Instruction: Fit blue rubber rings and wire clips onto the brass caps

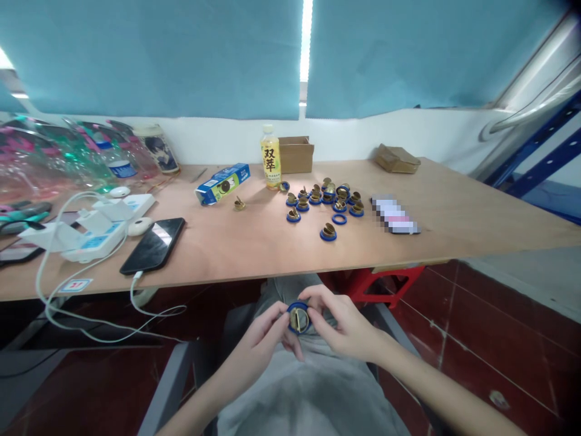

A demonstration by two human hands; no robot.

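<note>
Above my lap, in front of the table edge, I hold a round brass fitting with a blue ring (299, 318) around it. My left hand (267, 333) pinches its left side between thumb and fingers. From the right, my right hand (338, 321) grips the blue rim the same way. Several similar brass pieces with hinged lids and blue rings (328, 231) stand in a group on the table. A loose blue ring (339, 219) lies flat among them. To the left sits one brass piece (239, 204) on which I see no blue ring.
On the wooden table (218, 254) are a yellow-labelled bottle (271, 158), a cardboard box (296, 154), a blue-green carton (223, 183), a brown packet (396, 158) and a phone (394, 215). A charging phone (153, 245), power strip (106, 233) and plastic bottles crowd the left. A red stool (385, 284) stands underneath.
</note>
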